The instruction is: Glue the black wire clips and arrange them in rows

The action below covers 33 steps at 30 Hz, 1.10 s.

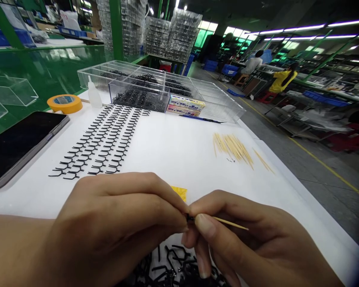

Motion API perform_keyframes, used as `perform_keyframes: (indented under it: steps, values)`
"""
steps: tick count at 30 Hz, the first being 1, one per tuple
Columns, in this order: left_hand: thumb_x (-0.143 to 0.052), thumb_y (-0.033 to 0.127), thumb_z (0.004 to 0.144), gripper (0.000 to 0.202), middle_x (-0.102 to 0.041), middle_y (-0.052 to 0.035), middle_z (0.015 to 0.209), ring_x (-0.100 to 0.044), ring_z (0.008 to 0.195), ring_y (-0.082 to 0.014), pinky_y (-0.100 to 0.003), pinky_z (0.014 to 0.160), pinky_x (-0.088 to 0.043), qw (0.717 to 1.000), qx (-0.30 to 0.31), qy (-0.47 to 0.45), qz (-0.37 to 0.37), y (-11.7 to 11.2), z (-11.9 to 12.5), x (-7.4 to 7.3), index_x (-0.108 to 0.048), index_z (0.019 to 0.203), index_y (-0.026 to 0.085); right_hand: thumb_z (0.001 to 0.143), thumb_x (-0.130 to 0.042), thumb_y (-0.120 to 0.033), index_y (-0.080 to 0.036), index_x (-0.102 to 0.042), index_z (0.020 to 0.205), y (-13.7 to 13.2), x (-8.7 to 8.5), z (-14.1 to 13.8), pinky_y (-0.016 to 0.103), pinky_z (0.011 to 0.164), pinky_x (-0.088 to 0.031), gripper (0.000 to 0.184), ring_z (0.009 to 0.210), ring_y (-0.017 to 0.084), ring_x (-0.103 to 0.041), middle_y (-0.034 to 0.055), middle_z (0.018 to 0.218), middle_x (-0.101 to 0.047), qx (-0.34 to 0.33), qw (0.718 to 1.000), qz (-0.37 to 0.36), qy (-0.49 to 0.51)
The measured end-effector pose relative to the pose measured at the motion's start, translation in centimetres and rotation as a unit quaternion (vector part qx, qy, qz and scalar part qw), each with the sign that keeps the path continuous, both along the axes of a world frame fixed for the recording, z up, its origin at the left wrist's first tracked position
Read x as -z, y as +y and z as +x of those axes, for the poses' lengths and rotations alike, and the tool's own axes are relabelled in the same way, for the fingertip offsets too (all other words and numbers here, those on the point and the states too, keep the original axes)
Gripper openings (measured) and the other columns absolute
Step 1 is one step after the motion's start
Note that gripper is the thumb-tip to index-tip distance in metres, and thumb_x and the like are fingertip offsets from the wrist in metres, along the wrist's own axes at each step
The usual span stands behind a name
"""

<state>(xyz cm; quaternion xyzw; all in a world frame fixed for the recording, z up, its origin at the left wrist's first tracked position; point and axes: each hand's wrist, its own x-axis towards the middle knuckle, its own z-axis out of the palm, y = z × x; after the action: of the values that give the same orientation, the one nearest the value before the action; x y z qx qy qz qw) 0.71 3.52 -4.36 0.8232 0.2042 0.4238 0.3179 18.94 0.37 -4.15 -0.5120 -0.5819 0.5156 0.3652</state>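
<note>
My left hand is closed in a pinch on a tiny black plastic part at its fingertips. My right hand pinches a thin wooden toothpick whose tip meets that part. Both hands hover low over the white table, just above a loose pile of black clips. A small yellow piece lies just behind my fingers.
Rows of black clips are laid out at the left. Loose toothpicks lie at the right. A clear compartment tray, glue boxes, a small white bottle, a yellow tape roll and a phone stand around. People work at the far right.
</note>
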Motion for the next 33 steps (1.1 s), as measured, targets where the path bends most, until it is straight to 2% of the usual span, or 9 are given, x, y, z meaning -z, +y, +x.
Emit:
perform_keyframes:
  steps: [3,6,9,13,17,21,25,30,33]
  values:
    - [-0.059,0.000,0.075,0.012,-0.068,0.0003,0.078,-0.063,0.071,-0.0054,-0.004,0.066,-0.049,0.999,-0.018,0.027,0.011,0.1,0.2,-0.3,-0.065,0.074,0.011,0.081,-0.060,-0.049,-0.018,-0.067,0.092,0.5,0.2,0.0,0.021,0.037,-0.048,0.034,0.051,0.016,-0.058,0.0046,0.061,-0.061,0.026,0.999,0.037,-0.023]
    - [-0.059,0.010,0.077,0.011,-0.068,0.0010,0.073,-0.064,0.069,-0.0098,-0.011,0.059,-0.052,0.998,-0.044,0.047,0.011,0.0,0.2,-0.6,-0.065,0.072,0.018,0.082,-0.059,-0.046,-0.018,-0.067,0.094,0.6,0.3,0.1,0.021,0.037,-0.049,0.031,0.051,0.016,-0.059,0.0052,0.064,-0.062,0.051,0.996,0.070,-0.023]
    - [-0.060,0.023,0.077,0.008,-0.068,-0.0003,0.070,-0.066,0.070,-0.0157,-0.019,0.056,-0.054,0.995,-0.070,0.073,-0.012,-0.1,0.0,-1.0,-0.066,0.072,0.024,0.085,-0.058,-0.034,-0.018,-0.066,0.095,0.4,0.2,0.4,0.018,0.038,-0.049,0.020,0.053,0.014,-0.059,0.0053,0.071,-0.064,0.070,0.993,0.089,0.020]
    - [-0.062,0.030,0.075,0.008,-0.067,-0.0018,0.067,-0.065,0.070,-0.0179,-0.022,0.057,-0.054,0.992,-0.077,0.100,-0.033,-0.1,-0.1,-1.5,-0.067,0.073,0.024,0.089,-0.053,-0.020,-0.020,-0.067,0.091,0.7,0.1,0.9,0.011,0.043,-0.046,0.014,0.052,0.008,-0.056,0.0016,0.073,-0.065,0.051,0.992,0.107,0.053]
    - [-0.062,0.024,0.073,0.006,-0.068,-0.0008,0.068,-0.065,0.068,-0.0156,-0.019,0.057,-0.053,0.989,-0.060,0.111,-0.075,0.3,0.0,-1.1,-0.066,0.069,0.023,0.085,-0.059,-0.017,-0.020,-0.070,0.076,1.1,0.2,1.2,0.010,0.052,-0.043,0.014,0.053,0.006,-0.053,-0.0032,0.062,-0.062,0.047,0.983,0.175,-0.033]
    - [-0.062,0.008,0.069,0.014,-0.068,0.0067,0.073,-0.063,0.064,-0.0050,-0.006,0.060,-0.048,0.984,-0.011,0.104,-0.145,0.6,-0.2,0.1,-0.063,0.068,0.022,0.086,-0.055,-0.015,-0.018,-0.064,0.065,1.4,0.3,1.0,0.012,0.053,-0.043,0.023,0.054,0.008,-0.055,-0.0034,0.056,-0.058,0.046,0.983,0.159,-0.078]
    - [-0.064,0.004,0.066,0.020,-0.068,0.0115,0.073,-0.064,0.064,-0.0032,-0.002,0.057,-0.047,0.970,0.002,0.103,-0.221,0.7,-0.5,1.3,-0.062,0.069,0.024,0.085,-0.054,-0.014,-0.018,-0.064,0.065,1.5,0.3,0.8,0.010,0.052,-0.043,0.022,0.052,0.006,-0.055,-0.0041,0.055,-0.058,0.050,0.983,0.149,-0.098]
    - [-0.069,0.000,0.063,0.020,-0.067,0.0090,0.070,-0.061,0.060,-0.0008,-0.001,0.057,-0.045,0.971,-0.018,0.101,-0.216,0.6,-0.1,0.9,-0.060,0.064,0.017,0.085,-0.054,-0.015,-0.021,-0.063,0.066,1.6,0.4,1.0,0.009,0.052,-0.044,0.022,0.053,0.007,-0.057,-0.0060,0.056,-0.060,0.048,0.980,0.148,-0.127]
    - [-0.066,-0.001,0.066,0.016,-0.067,0.0058,0.072,-0.061,0.060,-0.0019,-0.003,0.057,-0.046,0.974,-0.015,0.099,-0.204,0.6,0.2,0.5,-0.060,0.066,0.015,0.085,-0.054,-0.015,-0.023,-0.063,0.065,1.6,0.7,1.1,0.010,0.050,-0.045,0.023,0.053,0.007,-0.057,-0.0071,0.057,-0.061,0.049,0.977,0.150,-0.141]
